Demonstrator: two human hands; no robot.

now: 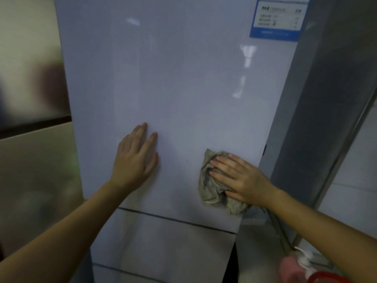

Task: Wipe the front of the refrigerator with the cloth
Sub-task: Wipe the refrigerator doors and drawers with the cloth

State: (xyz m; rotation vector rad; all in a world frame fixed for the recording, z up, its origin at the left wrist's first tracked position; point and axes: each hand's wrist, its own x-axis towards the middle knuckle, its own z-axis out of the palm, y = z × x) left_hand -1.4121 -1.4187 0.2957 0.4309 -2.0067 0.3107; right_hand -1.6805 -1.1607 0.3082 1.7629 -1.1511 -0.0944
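The cloth [214, 184], a crumpled grey-beige rag, sits pressed against the lower right part of the refrigerator's upper door [173, 88], just above the dark seam [177, 220] that parts this door from the panel below, and close to the door's right edge. The right hand [242, 180] lies flat over it, fingers [219, 162] spread slightly and extended leftward, pinning the rag to the glossy surface rather than gripping it in a fist; loose folds bunch out to the left of the hand and below it. The left hand [135, 158] holds nothing: its palm rests open on the door to the left of the cloth, well apart from it, fingers straight and close together, seemingly bracing the body or steadying the door.

The step in hand looks like the wiping stroke itself, worked low on the upper door. The frame is soft, so whether streaks or damp patches remain is hard to say. A blue label [279, 19] sits at the far upper right corner of the door.

The next move calls for steady flat pressure while sliding the rag leftward across the panel, with the left hand lifted clear of the path, then carrying on to the lower panel [163, 246] beneath the seam.
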